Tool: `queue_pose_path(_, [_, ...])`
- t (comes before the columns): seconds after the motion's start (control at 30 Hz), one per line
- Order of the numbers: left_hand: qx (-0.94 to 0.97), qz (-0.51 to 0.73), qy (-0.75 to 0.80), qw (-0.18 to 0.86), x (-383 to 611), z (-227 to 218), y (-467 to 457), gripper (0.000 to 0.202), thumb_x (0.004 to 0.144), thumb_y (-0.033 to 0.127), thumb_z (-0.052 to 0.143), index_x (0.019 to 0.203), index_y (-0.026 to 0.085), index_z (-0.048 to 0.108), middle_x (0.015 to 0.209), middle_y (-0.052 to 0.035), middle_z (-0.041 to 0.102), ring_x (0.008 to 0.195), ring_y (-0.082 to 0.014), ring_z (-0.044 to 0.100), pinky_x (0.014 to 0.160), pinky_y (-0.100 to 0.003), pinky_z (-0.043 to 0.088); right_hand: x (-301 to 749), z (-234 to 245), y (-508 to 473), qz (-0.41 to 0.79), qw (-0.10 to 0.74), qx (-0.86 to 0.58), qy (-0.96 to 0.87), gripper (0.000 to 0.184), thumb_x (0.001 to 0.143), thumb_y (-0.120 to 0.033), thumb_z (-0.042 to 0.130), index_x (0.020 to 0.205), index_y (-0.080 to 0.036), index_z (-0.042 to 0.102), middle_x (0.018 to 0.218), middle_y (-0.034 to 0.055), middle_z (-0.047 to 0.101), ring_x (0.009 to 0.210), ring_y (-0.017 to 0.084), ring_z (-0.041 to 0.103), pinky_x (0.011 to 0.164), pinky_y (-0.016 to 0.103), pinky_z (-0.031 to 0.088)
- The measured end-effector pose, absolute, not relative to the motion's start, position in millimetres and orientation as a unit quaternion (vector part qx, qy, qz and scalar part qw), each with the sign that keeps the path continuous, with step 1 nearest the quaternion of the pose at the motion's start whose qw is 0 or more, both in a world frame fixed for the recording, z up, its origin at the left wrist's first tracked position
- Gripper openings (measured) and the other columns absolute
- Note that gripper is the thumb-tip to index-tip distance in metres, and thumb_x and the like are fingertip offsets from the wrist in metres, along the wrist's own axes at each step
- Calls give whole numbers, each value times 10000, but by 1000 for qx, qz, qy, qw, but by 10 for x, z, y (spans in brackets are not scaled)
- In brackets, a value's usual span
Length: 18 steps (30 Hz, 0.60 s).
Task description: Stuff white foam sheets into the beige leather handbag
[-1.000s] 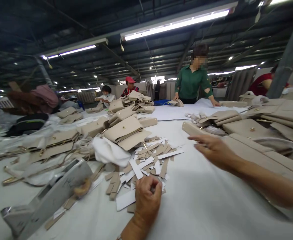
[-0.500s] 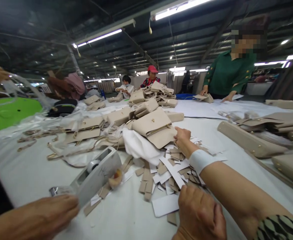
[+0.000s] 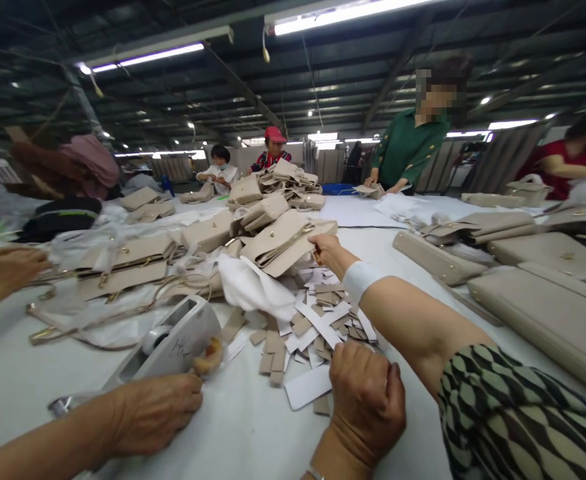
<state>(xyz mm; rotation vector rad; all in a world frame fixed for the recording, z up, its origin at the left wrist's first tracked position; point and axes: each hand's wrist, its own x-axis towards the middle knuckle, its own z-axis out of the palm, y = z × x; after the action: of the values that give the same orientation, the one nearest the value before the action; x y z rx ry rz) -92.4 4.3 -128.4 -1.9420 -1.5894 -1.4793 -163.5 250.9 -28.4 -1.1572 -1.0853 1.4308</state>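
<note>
My left hand [image 3: 155, 413] is at the lower left, fingers pressed together, close to the near side of a grey tape dispenser [image 3: 167, 340]. Anything between its fingertips is hidden. My right hand [image 3: 365, 403] makes a fist at the lower middle, with a band at the wrist; I cannot see inside it. Just beyond the fist lies a white strip of card [image 3: 309, 388] among beige and white scraps [image 3: 317, 320]. An amber-brown ring-shaped piece [image 3: 209, 355] is at the dispenser's near end.
A co-worker's patterned sleeve [image 3: 513, 400] reaches in from the right, that hand [image 3: 330, 250] on a beige handbag [image 3: 283, 243]. Another person's hand [image 3: 13, 270] is at left. More handbags [image 3: 547, 320] lie right; straps [image 3: 97, 327] lie left. A person in green [image 3: 413, 153] stands beyond.
The view has swung right, so things sit further left. My left hand has come inward beside the dispenser. The co-worker's hand has lifted the handbag's flap. My right fist stays closed.
</note>
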Motion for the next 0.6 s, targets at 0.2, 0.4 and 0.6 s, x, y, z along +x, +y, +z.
queue_pose_path(0.2, [-689, -504, -504, 130, -937, -1154, 9, 166, 793, 140, 546, 636, 183, 515, 603, -31, 522, 646, -180, 484, 646, -352, 326, -1114, 792, 2430, 544, 518, -340, -565, 156, 768, -23, 612, 923, -39, 624, 668, -10, 632, 592, 89, 595, 598, 210, 527])
queue_pose_path(0.4, [-721, -543, -394, 171, -888, -817, -262, 106, 746, 83, 617, 775, 170, 564, 686, -28, 593, 736, -181, 540, 721, -355, 406, 4, 1774, 1904, 351, 353, -342, -797, 161, 760, -16, 520, 837, 43, 648, 624, -43, 600, 626, 70, 609, 653, 251, 486])
queue_pose_path(0.6, [-598, -669, -364, 250, -964, -637, -519, 376, 698, 163, 704, 1050, 195, 577, 1069, -86, 589, 1067, -276, 534, 925, -462, 439, 518, 1559, 872, 133, 142, -353, -915, 143, 553, 66, 657, 615, -63, 668, 450, -77, 488, 528, 78, 525, 610, 208, 410])
